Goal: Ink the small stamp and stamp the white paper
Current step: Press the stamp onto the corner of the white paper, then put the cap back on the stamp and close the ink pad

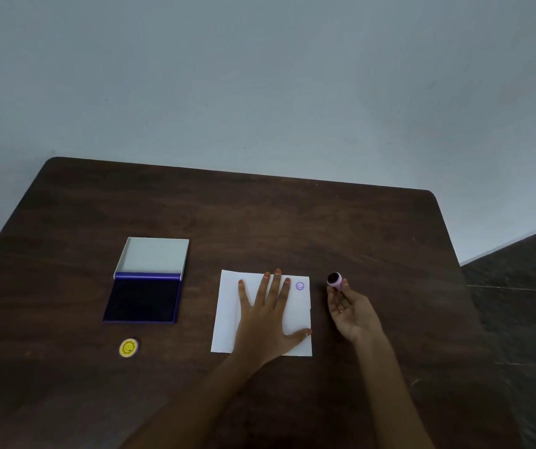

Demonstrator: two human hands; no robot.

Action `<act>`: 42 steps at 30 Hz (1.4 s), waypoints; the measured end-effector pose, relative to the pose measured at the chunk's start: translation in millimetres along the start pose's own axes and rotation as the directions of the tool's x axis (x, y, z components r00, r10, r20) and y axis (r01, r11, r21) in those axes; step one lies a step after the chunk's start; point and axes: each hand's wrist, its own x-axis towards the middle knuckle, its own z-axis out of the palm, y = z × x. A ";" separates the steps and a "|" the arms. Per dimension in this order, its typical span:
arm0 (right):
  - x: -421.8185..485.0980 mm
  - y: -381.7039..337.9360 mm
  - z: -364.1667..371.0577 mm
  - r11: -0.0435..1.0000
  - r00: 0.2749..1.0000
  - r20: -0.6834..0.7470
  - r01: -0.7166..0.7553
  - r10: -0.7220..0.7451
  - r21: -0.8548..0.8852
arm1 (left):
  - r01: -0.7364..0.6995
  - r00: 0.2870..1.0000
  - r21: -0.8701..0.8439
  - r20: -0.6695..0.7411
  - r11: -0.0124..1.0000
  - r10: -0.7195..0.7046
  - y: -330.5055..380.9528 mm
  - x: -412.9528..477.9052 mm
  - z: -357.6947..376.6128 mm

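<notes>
Right hand grip pinching small stamp beside white paper, left hand spread flat on paper

a dark wooden table with rounded far corners stands against a pale wall. on its left lies an open ink pad, lid folded back toward the far side, with a small yellow round cap near it. a white paper lies at the centre, pinned flat under a left hand.
</notes>
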 end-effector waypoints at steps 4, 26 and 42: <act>1.3 0.0 -1.6 1.000 1.000 0.006 0.000 0.000 -0.022 | -0.001 1.000 0.006 -0.014 1.000 0.002 -1.5 0.7 1.9; -73.7 41.6 39.3 0.985 0.971 0.201 0.104 -0.131 0.139 | -0.077 0.973 -0.212 -0.230 0.974 0.027 -74.1 -28.4 -67.4; -130.0 188.0 104.4 0.997 0.968 0.246 -0.064 0.055 0.030 | 0.016 0.997 -0.293 0.078 0.956 0.007 -207.5 -148.3 -80.0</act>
